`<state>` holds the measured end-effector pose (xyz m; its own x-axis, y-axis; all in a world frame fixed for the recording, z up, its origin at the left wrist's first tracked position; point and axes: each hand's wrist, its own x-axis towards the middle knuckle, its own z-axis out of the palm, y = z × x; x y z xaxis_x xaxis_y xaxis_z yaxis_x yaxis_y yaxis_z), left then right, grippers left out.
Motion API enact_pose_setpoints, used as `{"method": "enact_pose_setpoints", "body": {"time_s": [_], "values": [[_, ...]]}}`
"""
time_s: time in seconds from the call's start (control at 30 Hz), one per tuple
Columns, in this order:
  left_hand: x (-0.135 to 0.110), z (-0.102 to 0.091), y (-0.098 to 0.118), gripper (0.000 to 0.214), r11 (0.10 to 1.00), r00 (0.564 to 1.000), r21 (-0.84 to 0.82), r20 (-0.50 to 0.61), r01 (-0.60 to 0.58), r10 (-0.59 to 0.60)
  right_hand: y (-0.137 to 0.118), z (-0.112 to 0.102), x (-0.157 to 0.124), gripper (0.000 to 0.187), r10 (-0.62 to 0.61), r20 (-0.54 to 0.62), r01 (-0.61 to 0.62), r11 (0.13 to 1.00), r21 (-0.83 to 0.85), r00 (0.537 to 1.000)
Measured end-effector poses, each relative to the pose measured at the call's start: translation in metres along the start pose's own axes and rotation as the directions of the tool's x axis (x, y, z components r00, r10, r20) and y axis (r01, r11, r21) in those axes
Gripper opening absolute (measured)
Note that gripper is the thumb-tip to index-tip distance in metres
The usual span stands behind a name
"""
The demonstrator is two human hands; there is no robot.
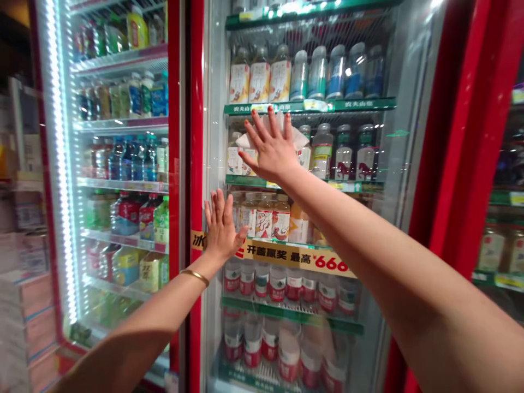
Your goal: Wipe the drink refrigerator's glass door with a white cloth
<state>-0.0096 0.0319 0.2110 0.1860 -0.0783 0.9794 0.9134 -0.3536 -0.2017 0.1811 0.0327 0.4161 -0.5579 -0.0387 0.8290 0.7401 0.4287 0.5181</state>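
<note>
My right hand [272, 144] is spread flat over a thin white tissue [302, 141], pressing it to the glass door [399, 65] of a drinks fridge. Corners of the tissue stick out on both sides of the fingers; its middle is hidden under the hand. Lower and to the left, my left hand [223, 226] rests with fingers stretched out against the door near its red left frame [196, 109]. It holds nothing and covers part of the yellow printed strip [278, 254]. A gold bangle [195, 277] circles my left wrist.
Shelves of bottles [280, 73] stand behind the glass. On the left is another lit fridge [120, 125] full of drinks, with stacked cartons [39, 322] beside it. A further red-framed fridge [501, 191] is at the right edge.
</note>
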Motion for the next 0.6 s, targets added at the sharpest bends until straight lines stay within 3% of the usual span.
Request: {"method": "enact_pose_setpoints", "body": {"time_s": [0.03, 0.07, 0.1, 0.13, 0.17, 0.2, 0.23, 0.27, 0.3, 0.33, 0.4, 0.43, 0.5, 0.57, 0.6], "values": [[-0.001, 0.000, 0.000, 0.091, 1.000, 1.000, 0.000, -0.001, 0.008, -0.008, -0.006, 0.000, 0.000, 0.081, -0.050, 0.035, 0.051, 0.999, -0.014, 0.998], [-0.001, 0.000, 0.000, 0.091, 1.000, 1.000, 0.002, -0.002, 0.018, -0.018, -0.013, -0.001, -0.003, 0.078, -0.173, 0.108, 0.176, 0.984, -0.022, 0.979], [-0.001, 0.001, -0.001, 0.091, 1.000, 1.000, 0.004, -0.003, 0.028, -0.028, -0.018, -0.002, -0.009, 0.076, -0.331, 0.202, 0.341, 0.940, -0.014, 0.922], [-0.001, 0.001, -0.001, 0.091, 0.999, 0.999, 0.008, -0.004, 0.038, -0.038, -0.022, -0.004, -0.015, 0.074, -0.469, 0.286, 0.486, 0.874, 0.010, 0.836], [-0.001, 0.001, -0.001, 0.091, 0.999, 0.999, 0.014, -0.004, 0.045, -0.045, -0.021, -0.007, -0.020, 0.073, -0.548, 0.337, 0.573, 0.819, 0.031, 0.765], [0.000, 0.002, -0.001, 0.092, 0.999, 0.999, 0.022, 0.001, 0.049, -0.049, -0.016, -0.011, -0.022, 0.073, -0.562, 0.353, 0.591, 0.806, 0.031, 0.748], [0.000, 0.002, 0.000, 0.092, 0.998, 0.999, 0.032, 0.008, 0.054, -0.054, -0.008, -0.015, -0.022, 0.075, -0.511, 0.333, 0.540, 0.842, 0.006, 0.792], [0.001, 0.003, 0.001, 0.092, 0.997, 0.998, 0.043, 0.014, 0.060, -0.061, 0.003, -0.018, -0.021, 0.077, -0.401, 0.282, 0.426, 0.904, -0.032, 0.872], [0.001, 0.004, 0.003, 0.093, 0.996, 0.998, 0.054, 0.021, 0.066, -0.067, 0.013, -0.021, -0.019, 0.079, -0.249, 0.205, 0.267, 0.961, -0.065, 0.946], [0.002, 0.004, 0.004, 0.094, 0.995, 0.997, 0.066, 0.027, 0.073, -0.075, 0.022, -0.021, -0.021, 0.081, -0.092, 0.122, 0.102, 0.991, -0.080, 0.988], [0.003, 0.004, 0.008, 0.096, 0.992, 0.995, 0.088, 0.032, 0.088, -0.091, 0.026, -0.018, -0.036, 0.081, 0.078, 0.020, -0.076, 0.995, -0.057, 0.997], [0.003, 0.004, 0.008, 0.097, 0.991, 0.995, 0.096, 0.033, 0.096, -0.099, 0.022, -0.015, -0.051, 0.081, 0.048, 0.020, -0.047, 0.998, -0.031, 0.999], [0.004, -0.001, 0.006, 0.097, 0.990, 0.994, 0.106, 0.038, 0.097, -0.102, 0.005, -0.009, -0.090, 0.080, -0.203, 0.107, 0.200, 0.979, 0.042, 0.973], [0.005, -0.008, -0.002, 0.093, 0.991, 0.995, 0.112, 0.058, 0.073, -0.080, -0.007, -0.006, -0.123, 0.079, -0.493, 0.202, 0.472, 0.870, 0.144, 0.846], [0.005, -0.011, -0.007, 0.089, 0.992, 0.995, 0.115, 0.075, 0.055, -0.064, -0.007, -0.007, -0.132, 0.079, -0.566, 0.222, 0.537, 0.824, 0.179, 0.794]]}}
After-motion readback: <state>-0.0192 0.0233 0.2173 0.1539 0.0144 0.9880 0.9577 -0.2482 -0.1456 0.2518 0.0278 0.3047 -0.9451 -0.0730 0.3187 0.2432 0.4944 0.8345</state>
